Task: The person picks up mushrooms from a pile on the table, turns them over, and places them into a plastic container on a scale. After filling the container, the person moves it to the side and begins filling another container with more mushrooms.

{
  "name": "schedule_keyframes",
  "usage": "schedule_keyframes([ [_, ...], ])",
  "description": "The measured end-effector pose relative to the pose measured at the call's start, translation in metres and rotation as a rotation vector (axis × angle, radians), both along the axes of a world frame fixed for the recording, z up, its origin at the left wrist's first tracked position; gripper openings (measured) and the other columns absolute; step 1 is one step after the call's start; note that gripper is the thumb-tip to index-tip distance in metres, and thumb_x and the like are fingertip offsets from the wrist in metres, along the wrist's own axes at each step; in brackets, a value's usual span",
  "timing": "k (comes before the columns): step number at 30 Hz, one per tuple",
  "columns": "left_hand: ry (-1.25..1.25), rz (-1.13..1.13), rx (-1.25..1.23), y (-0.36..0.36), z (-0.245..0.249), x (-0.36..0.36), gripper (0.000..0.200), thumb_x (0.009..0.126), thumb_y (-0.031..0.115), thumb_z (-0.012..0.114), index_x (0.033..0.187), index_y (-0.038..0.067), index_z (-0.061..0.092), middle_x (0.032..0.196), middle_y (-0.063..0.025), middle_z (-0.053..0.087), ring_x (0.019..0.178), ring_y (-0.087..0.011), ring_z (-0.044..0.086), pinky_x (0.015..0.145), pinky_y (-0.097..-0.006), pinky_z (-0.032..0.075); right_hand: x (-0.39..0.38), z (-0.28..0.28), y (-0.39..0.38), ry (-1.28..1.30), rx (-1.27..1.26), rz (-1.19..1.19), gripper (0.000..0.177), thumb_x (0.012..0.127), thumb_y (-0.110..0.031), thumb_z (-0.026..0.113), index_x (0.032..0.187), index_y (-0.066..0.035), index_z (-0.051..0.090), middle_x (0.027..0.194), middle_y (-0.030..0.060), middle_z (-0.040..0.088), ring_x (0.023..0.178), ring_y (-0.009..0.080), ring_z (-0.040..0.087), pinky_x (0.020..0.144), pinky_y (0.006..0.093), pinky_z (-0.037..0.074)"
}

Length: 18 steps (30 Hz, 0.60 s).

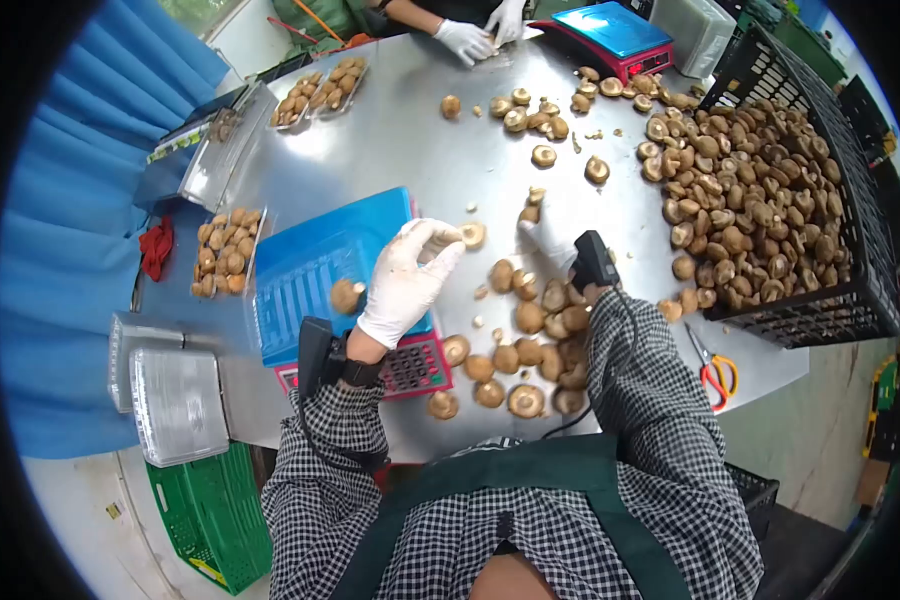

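Over the digital scale (315,265), centre frame, I see the left hand (405,287) with its grip narrow, holding a shiitake mushroom (472,236) at the fingertips, right of the palm; its long axis I can't make out. The right hand (553,238) is farther from it, beside another mushroom (530,212) (glare hides whether that grip holds anything). Beyond, the shiny metal counter (390,125) stretches to a co-worker's gloved hands (465,42), upper centre.

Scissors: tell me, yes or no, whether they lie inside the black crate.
No, the scissors lie on the bare metal of the table, outside the black crate.
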<state>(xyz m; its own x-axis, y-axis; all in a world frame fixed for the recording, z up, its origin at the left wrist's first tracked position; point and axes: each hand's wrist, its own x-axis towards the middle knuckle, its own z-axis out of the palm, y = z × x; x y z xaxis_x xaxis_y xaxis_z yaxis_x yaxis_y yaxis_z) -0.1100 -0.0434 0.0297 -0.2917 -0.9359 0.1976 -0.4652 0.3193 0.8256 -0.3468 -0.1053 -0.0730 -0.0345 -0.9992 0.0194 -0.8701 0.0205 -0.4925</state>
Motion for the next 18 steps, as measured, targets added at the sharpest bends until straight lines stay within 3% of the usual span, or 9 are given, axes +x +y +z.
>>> schedule_keyframes([
  [3, 0.010, -0.011, 0.084, -0.029, -0.029, -0.049, 0.016, 0.086, 0.012, 0.065, 0.100, 0.003, 0.063, 0.095, -0.0051, 0.058, 0.083, -0.0126, 0.060, 0.076, -0.0275, 0.050, -0.024, 0.022, 0.003, 0.038, 0.187, 0.090, 0.046, 0.079, -0.033, 0.068, 0.110, 0.000, 0.060, 0.103, 0.0206, 0.063, 0.093, 0.0333, 0.063, 0.086, 0.0420, 0.050],
  [5, 0.031, -0.006, 0.111, -0.051, -0.051, -0.078, 0.018, 0.086, 0.013, 0.065, 0.102, 0.004, 0.063, 0.096, -0.0062, 0.058, 0.083, -0.0140, 0.061, 0.077, -0.0282, 0.050, -0.056, 0.021, 0.020, -0.257, 0.083, 0.094, 0.049, 0.082, -0.034, 0.067, 0.116, 0.001, 0.059, 0.107, 0.0191, 0.064, 0.093, 0.0292, 0.064, 0.086, 0.0379, 0.051],
  [7, -0.226, 0.025, 0.018, -0.073, -0.069, -0.104, 0.028, 0.084, 0.019, 0.068, 0.108, 0.006, 0.061, 0.103, -0.0102, 0.059, 0.086, -0.0191, 0.063, 0.078, -0.0299, 0.052, -0.094, 0.035, 0.039, -1.019, 0.237, 0.079, 0.050, 0.086, -0.032, 0.064, 0.123, 0.001, 0.055, 0.112, 0.0172, 0.063, 0.099, 0.0247, 0.063, 0.087, 0.0362, 0.051],
  [9, -0.335, 0.053, 0.002, -0.088, -0.083, -0.128, 0.037, 0.081, 0.023, 0.070, 0.114, 0.008, 0.060, 0.114, -0.0141, 0.057, 0.093, -0.0266, 0.064, 0.082, -0.0338, 0.051, -0.138, 0.000, 0.038, -1.354, 0.139, -0.031, 0.049, 0.091, -0.029, 0.059, 0.130, 0.000, 0.052, 0.119, 0.0147, 0.061, 0.106, 0.0221, 0.061, 0.088, 0.0368, 0.051],
  [11, -0.678, -0.013, -0.009, -0.097, -0.089, -0.148, 0.040, 0.080, 0.024, 0.070, 0.116, 0.010, 0.059, 0.122, -0.0159, 0.054, 0.102, -0.0316, 0.062, 0.087, -0.0377, 0.050, -0.172, -0.010, 0.024, -1.524, 0.163, -0.058, 0.049, 0.092, -0.029, 0.057, 0.131, 0.000, 0.051, 0.120, 0.0136, 0.061, 0.104, 0.0213, 0.061, 0.087, 0.0384, 0.051],
  [12, -0.695, -0.022, -0.030, -0.102, -0.103, -0.150, 0.041, 0.079, 0.022, 0.070, 0.117, 0.010, 0.059, 0.124, -0.0168, 0.052, 0.106, -0.0343, 0.059, 0.091, -0.0400, 0.048, -0.184, -0.016, 0.014, -1.479, 0.170, -0.052, 0.048, 0.093, -0.029, 0.056, 0.129, 0.001, 0.052, 0.120, 0.0110, 0.060, 0.101, 0.0196, 0.061, 0.086, 0.0353, 0.051],
  [15, -0.637, 0.053, -0.039, -0.123, -0.128, -0.147, 0.042, 0.079, 0.020, 0.070, 0.118, 0.010, 0.059, 0.124, -0.0168, 0.053, 0.102, -0.0349, 0.060, 0.088, -0.0409, 0.049, -0.190, -0.022, -0.018, -0.857, 0.118, -0.195, 0.038, 0.090, -0.032, 0.061, 0.113, -0.001, 0.063, 0.100, 0.0071, 0.066, 0.088, 0.0152, 0.064, 0.077, 0.0290, 0.051],
  [16, -0.564, 0.091, -0.003, -0.127, -0.132, -0.146, 0.039, 0.081, 0.019, 0.069, 0.118, 0.010, 0.059, 0.116, -0.0155, 0.058, 0.096, -0.0333, 0.062, 0.084, -0.0405, 0.050, -0.185, -0.030, -0.031, -0.716, -0.022, -0.155, 0.034, 0.087, -0.033, 0.065, 0.106, -0.005, 0.067, 0.091, 0.0097, 0.067, 0.079, 0.0166, 0.065, 0.071, 0.0293, 0.051],
  [18, -0.431, 0.131, 0.092, -0.133, -0.136, -0.137, 0.037, 0.084, 0.021, 0.068, 0.118, 0.009, 0.059, 0.111, -0.0131, 0.060, 0.094, -0.0288, 0.063, 0.079, -0.0376, 0.051, -0.174, -0.022, -0.047, -0.266, -0.134, -0.081, 0.043, 0.081, -0.035, 0.071, 0.116, -0.011, 0.063, 0.094, 0.0131, 0.065, 0.080, 0.0249, 0.065, 0.071, 0.0337, 0.052],
])
